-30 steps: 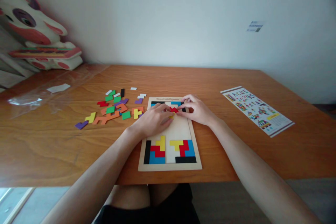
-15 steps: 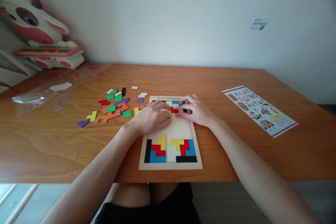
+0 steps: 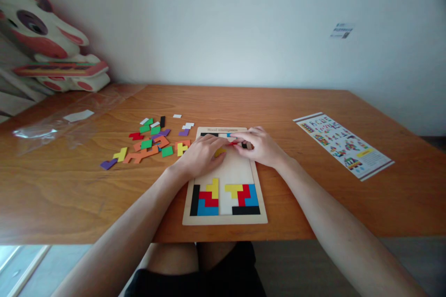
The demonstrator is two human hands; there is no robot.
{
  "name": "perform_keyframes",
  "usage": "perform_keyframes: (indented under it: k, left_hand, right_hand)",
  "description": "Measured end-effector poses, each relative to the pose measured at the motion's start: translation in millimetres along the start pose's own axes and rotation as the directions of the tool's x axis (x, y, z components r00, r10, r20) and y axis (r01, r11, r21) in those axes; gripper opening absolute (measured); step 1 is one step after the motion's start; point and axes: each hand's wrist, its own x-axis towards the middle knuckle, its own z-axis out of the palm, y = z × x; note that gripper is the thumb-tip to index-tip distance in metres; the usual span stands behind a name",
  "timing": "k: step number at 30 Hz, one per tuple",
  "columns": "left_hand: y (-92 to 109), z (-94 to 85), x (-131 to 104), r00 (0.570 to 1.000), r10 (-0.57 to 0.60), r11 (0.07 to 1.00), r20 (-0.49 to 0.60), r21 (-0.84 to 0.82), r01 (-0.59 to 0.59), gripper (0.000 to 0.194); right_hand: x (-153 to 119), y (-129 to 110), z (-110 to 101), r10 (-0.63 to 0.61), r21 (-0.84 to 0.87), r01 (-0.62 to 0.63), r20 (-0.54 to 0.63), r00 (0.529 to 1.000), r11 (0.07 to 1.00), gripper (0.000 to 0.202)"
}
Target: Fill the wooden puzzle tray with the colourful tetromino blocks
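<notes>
A pale wooden puzzle board [image 3: 235, 171] lies before me, with coloured pieces set in its near corners and along its far edge. Over its far right part, my right hand [image 3: 259, 146] pinches a small red puzzle piece [image 3: 232, 144], which is tilted and seen nearly edge-on. My left hand [image 3: 205, 154] rests over the far left part, thumb apart from the fingers, its fingertips close to the red piece. Between that thumb and fingers a yellow piece [image 3: 219, 152] shows in part. Both hands hide some of the far pieces.
Loose coloured pieces [image 3: 146, 144] are scattered left of the board. A printed pattern sheet [image 3: 344, 146] lies to the right. Clear plastic wrapping [image 3: 45, 127] is at the far left, near a cow-shaped toy keyboard [image 3: 62, 69] against the wall.
The red piece has gone from lying flat in view to tilted, in my right fingers. My left hand has barely moved; the whole view has shifted slightly.
</notes>
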Motion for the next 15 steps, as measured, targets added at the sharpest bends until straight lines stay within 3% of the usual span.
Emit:
perform_keyframes:
  k: [6,9,15]
  left_hand:
    - [-0.3,1.7,5.5,0.991,-0.067,0.998,-0.114,-0.015,0.066,0.030]
    - [0.3,-0.4,5.4,0.989,-0.044,0.999,-0.141,-0.008,0.043,0.024]
    - [2.0,-0.2,2.1,0.997,0.073,0.997,-0.035,0.029,-0.072,0.028]
  right_hand:
    - [0.8,0.3,4.5,0.057,0.043,-0.055,-0.043,0.997,0.998,0.024]
    - [0.6,1.2,6.9,0.042,0.025,-0.042,-0.030,0.999,0.999,0.017]
    - [-0.7,2.4,8.5,0.063,-0.068,-0.060,0.044,0.997,0.996,0.021]
